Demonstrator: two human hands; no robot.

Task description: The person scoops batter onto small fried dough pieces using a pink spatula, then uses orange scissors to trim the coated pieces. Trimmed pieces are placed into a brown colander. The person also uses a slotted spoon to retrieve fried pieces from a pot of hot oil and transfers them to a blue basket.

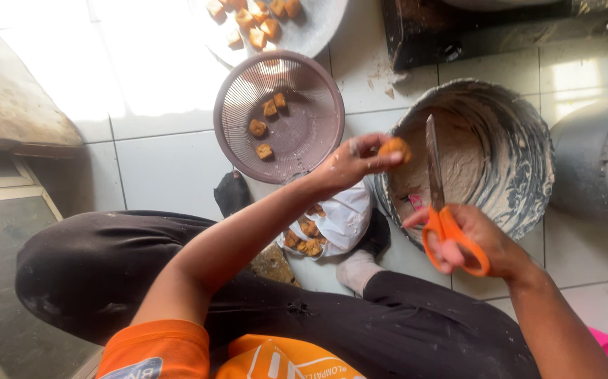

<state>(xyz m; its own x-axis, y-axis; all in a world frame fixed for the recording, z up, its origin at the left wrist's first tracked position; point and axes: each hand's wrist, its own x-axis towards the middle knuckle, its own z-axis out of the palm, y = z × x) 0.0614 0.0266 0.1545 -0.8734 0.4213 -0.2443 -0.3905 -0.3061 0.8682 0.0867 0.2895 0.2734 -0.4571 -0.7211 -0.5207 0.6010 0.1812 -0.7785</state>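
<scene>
This looks like a home kitchen, worked at floor level. White floor tiles [170, 168] run under everything. Beyond the left hand [349, 163] sits a plastic colander [304, 133] of fried cubes; past the right hand [476, 242], a batter-smeared bowl [521, 161] and what may be a stove edge [416, 42].

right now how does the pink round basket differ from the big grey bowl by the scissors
The pink basket is slotted plastic, while the grey bowl has solid walls smeared with pale paste. The pink basket holds a few separate fried brown cubes; the grey bowl holds a mass of pale paste. The grey bowl looks larger and deeper. Both are round and sit on the tiled floor.
</scene>
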